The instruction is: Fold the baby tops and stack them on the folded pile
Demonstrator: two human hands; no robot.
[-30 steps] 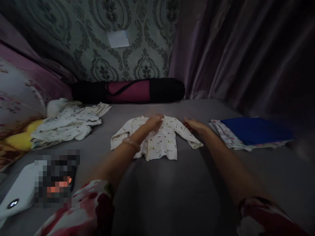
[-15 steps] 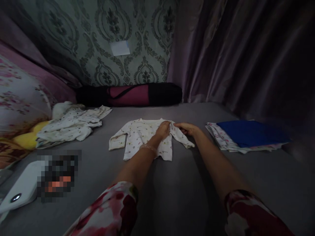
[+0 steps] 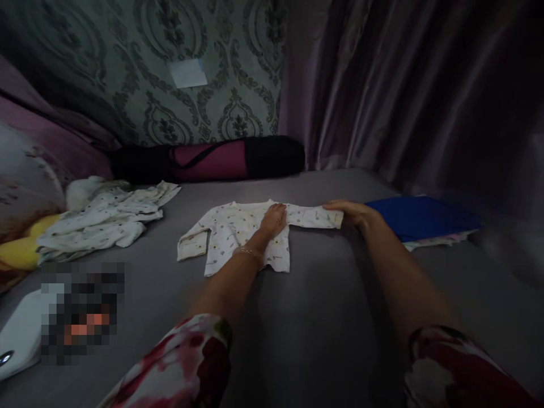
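A small white baby shirt [image 3: 225, 232] with a scattered print lies spread on the grey sheet. My left hand [image 3: 274, 220] rests flat on its chest near the right shoulder seam, fingers extended. At the shirt's right side, my right hand [image 3: 351, 211] grips the sleeve's cuff end, and that sleeve [image 3: 312, 216] is stretched straight out sideways. The other sleeve [image 3: 193, 245] bends downward on the sheet. Some of the right hand's fingers are hidden behind the cuff.
A folded stack with a blue cloth [image 3: 419, 218] on top sits at right. Crumpled white printed clothes [image 3: 102, 218] lie at left beside a yellow plush item [image 3: 21, 249]. Nearer is a white device [image 3: 25, 328]. A long black-and-pink bag [image 3: 212, 160] lies along the wall.
My right hand has moved right, from near the shoulder to the cuff. The right sleeve, slanting down before, now extends straight sideways. My left hand stays on the shirt; the view has shifted slightly.
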